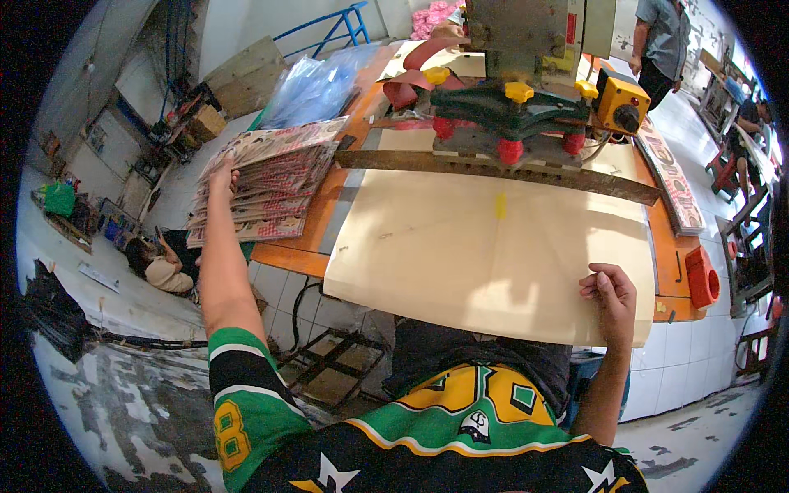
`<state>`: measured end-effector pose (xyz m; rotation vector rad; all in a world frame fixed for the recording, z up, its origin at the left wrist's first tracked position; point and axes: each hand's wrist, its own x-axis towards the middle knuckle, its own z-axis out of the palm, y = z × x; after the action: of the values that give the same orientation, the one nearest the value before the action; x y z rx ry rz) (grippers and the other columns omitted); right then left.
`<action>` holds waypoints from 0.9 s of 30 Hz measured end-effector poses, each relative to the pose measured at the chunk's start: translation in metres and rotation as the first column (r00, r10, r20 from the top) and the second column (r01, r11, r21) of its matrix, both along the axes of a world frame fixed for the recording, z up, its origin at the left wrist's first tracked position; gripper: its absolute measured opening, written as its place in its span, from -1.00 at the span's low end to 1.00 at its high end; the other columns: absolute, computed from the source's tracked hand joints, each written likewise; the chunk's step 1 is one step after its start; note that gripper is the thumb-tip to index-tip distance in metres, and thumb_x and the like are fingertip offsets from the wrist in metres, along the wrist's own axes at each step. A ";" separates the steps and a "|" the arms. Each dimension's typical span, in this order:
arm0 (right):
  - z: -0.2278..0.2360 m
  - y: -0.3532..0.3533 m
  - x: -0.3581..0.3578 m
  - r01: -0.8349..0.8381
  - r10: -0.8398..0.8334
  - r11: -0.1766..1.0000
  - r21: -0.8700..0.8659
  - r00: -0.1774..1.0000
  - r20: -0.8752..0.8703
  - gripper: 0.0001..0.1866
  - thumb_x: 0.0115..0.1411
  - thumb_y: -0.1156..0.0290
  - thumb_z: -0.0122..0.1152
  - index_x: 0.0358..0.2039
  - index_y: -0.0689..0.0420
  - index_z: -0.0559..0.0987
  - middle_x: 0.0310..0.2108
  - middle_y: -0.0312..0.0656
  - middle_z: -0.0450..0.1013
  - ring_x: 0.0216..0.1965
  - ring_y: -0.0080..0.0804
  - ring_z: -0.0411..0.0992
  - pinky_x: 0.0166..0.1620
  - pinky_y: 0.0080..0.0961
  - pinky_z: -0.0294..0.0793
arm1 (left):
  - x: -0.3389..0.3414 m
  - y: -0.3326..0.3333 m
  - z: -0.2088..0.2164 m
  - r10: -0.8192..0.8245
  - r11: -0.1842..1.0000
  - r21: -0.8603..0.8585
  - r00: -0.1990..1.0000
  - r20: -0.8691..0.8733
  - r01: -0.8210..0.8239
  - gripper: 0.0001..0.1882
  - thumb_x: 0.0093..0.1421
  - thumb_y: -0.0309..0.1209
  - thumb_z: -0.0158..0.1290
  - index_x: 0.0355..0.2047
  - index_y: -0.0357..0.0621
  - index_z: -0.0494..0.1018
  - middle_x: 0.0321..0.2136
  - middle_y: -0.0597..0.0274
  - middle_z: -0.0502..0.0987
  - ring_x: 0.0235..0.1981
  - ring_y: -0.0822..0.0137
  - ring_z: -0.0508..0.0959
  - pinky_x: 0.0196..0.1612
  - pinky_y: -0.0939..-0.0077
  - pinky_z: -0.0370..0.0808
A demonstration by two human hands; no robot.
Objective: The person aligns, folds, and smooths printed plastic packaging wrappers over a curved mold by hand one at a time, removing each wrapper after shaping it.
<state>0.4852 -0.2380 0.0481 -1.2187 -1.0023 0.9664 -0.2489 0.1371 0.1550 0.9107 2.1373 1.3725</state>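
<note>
On the left of the table lies a tall, uneven stack of flat printed packs [275, 185] with red-checked edges. My left hand [223, 174] reaches out to its left side, fingers closed on the edge of an upper printed pack [283, 138]. My right hand [610, 296] hovers over or rests on the right part of a large cream sheet [460, 255], which covers the table before me. Its fingers are loosely bent and apart, with nothing seen in them. Across the far side of the sheet runs a long metal bar [501, 174] under a machine head.
The machine head [514, 115] has yellow knobs, red feet and a yellow control box [622, 105]. Clear plastic sheets [320, 82] lie behind the stack. More printed packs [670, 177] and a red holder [701, 278] sit at right. Other people are at the back right and lower left.
</note>
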 end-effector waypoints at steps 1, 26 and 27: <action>0.000 0.000 0.000 -0.006 0.006 1.000 0.006 1.000 0.006 -0.73 0.42 0.37 0.04 -0.04 0.31 0.51 -0.34 -0.16 0.56 -0.36 -0.54 0.49 -0.23 -0.61 0.48 | -0.005 0.002 0.002 0.003 1.000 -0.001 1.000 -0.001 -0.003 -0.54 0.30 0.06 0.11 -0.20 -0.13 0.53 -0.61 0.37 0.49 -0.76 0.57 0.25 -0.71 0.63 0.16; 0.002 -0.005 -0.002 0.015 -0.017 0.998 -0.063 0.999 -0.030 -0.74 0.38 0.39 0.07 -0.04 0.30 0.52 -0.34 -0.17 0.56 -0.34 -0.54 0.49 -0.20 -0.59 0.50 | 0.055 0.033 -0.036 -0.652 0.642 -0.077 0.491 -0.577 0.762 -0.42 0.42 -0.03 -0.09 0.30 -0.10 0.33 0.33 0.09 0.31 0.36 0.14 0.24 0.37 0.34 0.14; -0.001 -0.003 0.001 -0.019 0.020 0.999 -0.050 0.999 0.033 -0.72 0.37 0.36 0.10 -0.04 0.29 0.54 -0.32 -0.16 0.58 -0.30 -0.50 0.52 -0.16 -0.55 0.53 | 0.045 0.037 -0.039 -0.645 0.645 -0.061 0.499 -0.578 0.762 -0.42 0.42 -0.02 -0.09 0.30 -0.09 0.33 0.32 0.09 0.31 0.36 0.14 0.25 0.37 0.33 0.15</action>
<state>0.4862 -0.2415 0.0475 -1.2724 -1.0234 0.9941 -0.2043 0.1740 0.1163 2.2135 1.5717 0.9275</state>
